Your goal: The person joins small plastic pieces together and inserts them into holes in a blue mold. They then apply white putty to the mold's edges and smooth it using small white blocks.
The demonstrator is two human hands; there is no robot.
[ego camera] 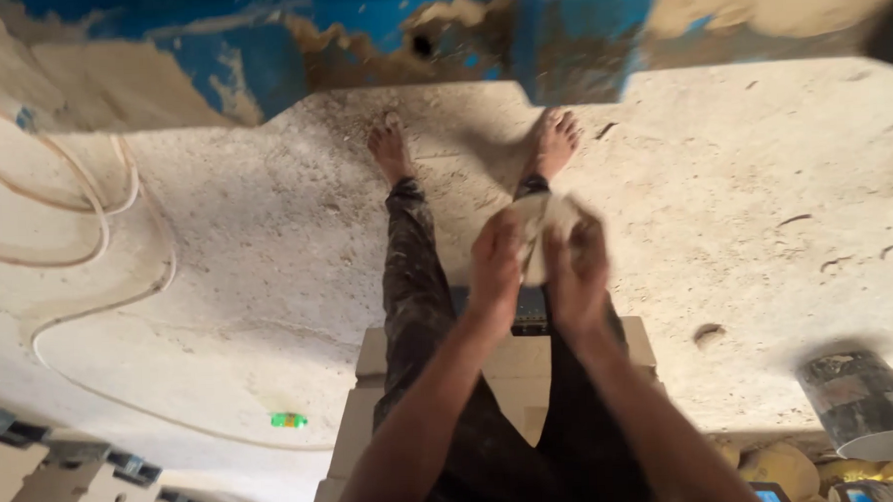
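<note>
My left hand (494, 261) and my right hand (578, 266) are raised together in front of me, both closed around a pale, crumpled lump (541, 228) that looks like cloth or paper. The lump is pinched between the two palms and blurred by motion. I sit on a stack of pale blocks (510, 363), legs in dark, stained trousers stretched forward, bare feet (391, 144) on the dusty concrete floor.
A blue, mud-caked machine (578, 39) stands beyond my feet. Pale hoses (100, 233) loop over the floor at left. A small green object (288, 420) lies near the blocks. A dark bucket (863, 405) is at lower right, and pale blocks with dark clips (69, 482) at lower left.
</note>
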